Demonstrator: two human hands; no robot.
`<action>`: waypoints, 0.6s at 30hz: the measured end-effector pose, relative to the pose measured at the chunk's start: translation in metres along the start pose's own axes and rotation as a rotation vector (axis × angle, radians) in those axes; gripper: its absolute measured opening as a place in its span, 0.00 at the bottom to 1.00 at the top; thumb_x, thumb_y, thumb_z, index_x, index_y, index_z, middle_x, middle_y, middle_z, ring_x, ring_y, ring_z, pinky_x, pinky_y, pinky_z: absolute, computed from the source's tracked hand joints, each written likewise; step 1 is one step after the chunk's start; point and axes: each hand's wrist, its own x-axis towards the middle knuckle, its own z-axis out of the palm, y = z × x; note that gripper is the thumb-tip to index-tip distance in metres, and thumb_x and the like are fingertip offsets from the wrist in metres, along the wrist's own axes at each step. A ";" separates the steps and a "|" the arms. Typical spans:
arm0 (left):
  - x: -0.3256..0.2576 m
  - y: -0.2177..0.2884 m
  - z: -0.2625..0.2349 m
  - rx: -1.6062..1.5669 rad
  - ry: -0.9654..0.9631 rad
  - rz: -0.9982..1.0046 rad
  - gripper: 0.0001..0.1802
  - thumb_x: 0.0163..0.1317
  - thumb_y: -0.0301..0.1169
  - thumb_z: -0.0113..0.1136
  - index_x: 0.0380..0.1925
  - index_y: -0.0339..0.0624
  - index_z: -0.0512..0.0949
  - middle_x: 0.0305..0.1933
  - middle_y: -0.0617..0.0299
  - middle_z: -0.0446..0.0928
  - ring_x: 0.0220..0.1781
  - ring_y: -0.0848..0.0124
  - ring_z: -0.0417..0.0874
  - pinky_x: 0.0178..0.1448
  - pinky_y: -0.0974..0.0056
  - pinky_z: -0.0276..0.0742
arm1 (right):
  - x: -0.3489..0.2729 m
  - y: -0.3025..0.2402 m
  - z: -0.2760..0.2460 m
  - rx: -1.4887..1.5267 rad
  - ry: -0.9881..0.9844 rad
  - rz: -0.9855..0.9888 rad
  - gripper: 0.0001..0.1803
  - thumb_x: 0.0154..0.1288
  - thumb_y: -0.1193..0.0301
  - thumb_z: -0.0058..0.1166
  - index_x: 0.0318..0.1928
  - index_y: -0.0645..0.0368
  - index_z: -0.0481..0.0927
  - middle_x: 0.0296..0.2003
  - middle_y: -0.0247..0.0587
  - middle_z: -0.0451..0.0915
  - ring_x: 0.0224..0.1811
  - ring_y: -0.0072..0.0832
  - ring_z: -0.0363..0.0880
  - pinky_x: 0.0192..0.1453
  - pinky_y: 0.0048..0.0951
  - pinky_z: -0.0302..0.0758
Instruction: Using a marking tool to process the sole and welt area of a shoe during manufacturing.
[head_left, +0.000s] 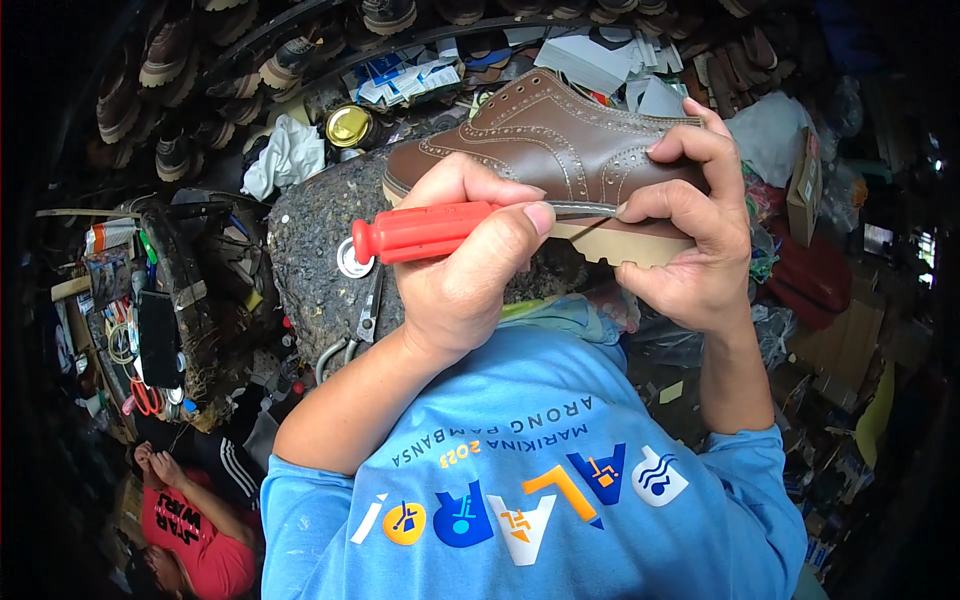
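A brown leather brogue shoe (545,140) with a pale, lugged sole (625,245) lies on its side in front of me, toe to the left. My left hand (465,265) is closed around a red-handled tool (425,232), which has a fluted handle and a slim metal shaft. That shaft runs right along the seam between upper and sole, and its tip is hidden by fingers. At the heel end, my right hand (695,215) grips the shoe, with fingers over the upper and thumb under the sole.
A dark, rough work block (325,230) is under the shoe's toe, with pliers-like metal handles (368,310) and an open yellow tin (349,127) by it. A cluttered tool tray (185,290) stands left. Shoes line the far side. Another person (200,530) is at lower left.
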 end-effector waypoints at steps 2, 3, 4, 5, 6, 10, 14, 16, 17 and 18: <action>0.000 -0.001 0.000 -0.004 0.000 0.001 0.07 0.52 0.27 0.60 0.28 0.36 0.74 0.22 0.60 0.72 0.18 0.76 0.67 0.22 0.71 0.62 | 0.000 0.000 0.000 -0.003 0.001 -0.001 0.16 0.26 0.73 0.65 0.25 0.54 0.81 0.42 0.40 0.70 0.51 0.44 0.70 0.68 0.56 0.59; 0.000 -0.001 0.000 -0.008 0.001 0.001 0.07 0.52 0.27 0.60 0.28 0.36 0.74 0.22 0.60 0.72 0.18 0.76 0.67 0.21 0.71 0.62 | 0.001 -0.001 0.000 -0.006 0.001 -0.003 0.16 0.26 0.73 0.65 0.25 0.54 0.81 0.42 0.40 0.70 0.51 0.44 0.70 0.68 0.56 0.59; 0.000 -0.001 -0.001 -0.007 0.001 0.001 0.07 0.52 0.27 0.60 0.28 0.36 0.74 0.22 0.60 0.72 0.18 0.76 0.67 0.21 0.71 0.62 | 0.001 -0.001 0.000 -0.005 0.001 -0.003 0.16 0.26 0.73 0.65 0.25 0.54 0.81 0.42 0.40 0.70 0.51 0.44 0.70 0.68 0.56 0.59; 0.000 -0.001 -0.003 -0.045 -0.018 -0.011 0.07 0.53 0.26 0.62 0.28 0.36 0.75 0.22 0.62 0.74 0.20 0.78 0.70 0.24 0.72 0.65 | 0.001 -0.001 0.000 -0.007 0.002 -0.005 0.16 0.26 0.73 0.65 0.25 0.54 0.81 0.42 0.40 0.70 0.51 0.44 0.70 0.68 0.56 0.59; 0.000 -0.002 -0.005 -0.084 -0.038 -0.024 0.06 0.54 0.26 0.64 0.27 0.36 0.77 0.23 0.64 0.76 0.23 0.81 0.73 0.27 0.73 0.67 | 0.001 -0.001 0.000 -0.009 0.001 -0.006 0.16 0.26 0.73 0.65 0.25 0.54 0.81 0.41 0.40 0.70 0.51 0.44 0.70 0.68 0.56 0.59; 0.000 -0.002 -0.004 -0.086 -0.038 -0.025 0.06 0.53 0.26 0.64 0.27 0.35 0.77 0.24 0.64 0.76 0.23 0.81 0.73 0.27 0.73 0.67 | 0.000 -0.001 0.000 -0.005 -0.007 0.005 0.16 0.26 0.73 0.65 0.25 0.54 0.81 0.41 0.40 0.70 0.51 0.44 0.70 0.68 0.56 0.59; 0.001 -0.003 -0.006 -0.044 -0.034 -0.002 0.06 0.53 0.25 0.64 0.27 0.35 0.77 0.24 0.64 0.76 0.23 0.81 0.73 0.27 0.73 0.67 | -0.001 0.001 0.000 0.004 -0.005 0.000 0.16 0.26 0.72 0.65 0.25 0.54 0.81 0.42 0.40 0.70 0.51 0.43 0.70 0.68 0.55 0.59; 0.002 -0.005 -0.009 -0.030 -0.034 0.006 0.05 0.53 0.25 0.64 0.27 0.35 0.77 0.23 0.64 0.75 0.23 0.81 0.72 0.27 0.73 0.67 | -0.001 0.002 0.000 0.006 -0.005 -0.003 0.16 0.26 0.72 0.65 0.25 0.54 0.81 0.42 0.40 0.70 0.51 0.43 0.70 0.68 0.55 0.59; 0.003 -0.007 -0.010 -0.031 -0.031 0.018 0.05 0.53 0.25 0.63 0.27 0.35 0.77 0.23 0.64 0.75 0.22 0.81 0.72 0.27 0.73 0.67 | -0.001 0.002 0.000 0.005 -0.002 -0.006 0.16 0.26 0.72 0.65 0.25 0.54 0.81 0.42 0.40 0.70 0.51 0.43 0.70 0.68 0.56 0.59; 0.003 -0.008 -0.011 -0.032 -0.028 0.030 0.05 0.53 0.25 0.63 0.27 0.36 0.77 0.23 0.64 0.75 0.22 0.80 0.72 0.27 0.73 0.66 | -0.001 0.002 0.000 0.003 0.000 -0.009 0.16 0.26 0.72 0.65 0.25 0.54 0.81 0.42 0.40 0.70 0.52 0.43 0.70 0.68 0.56 0.59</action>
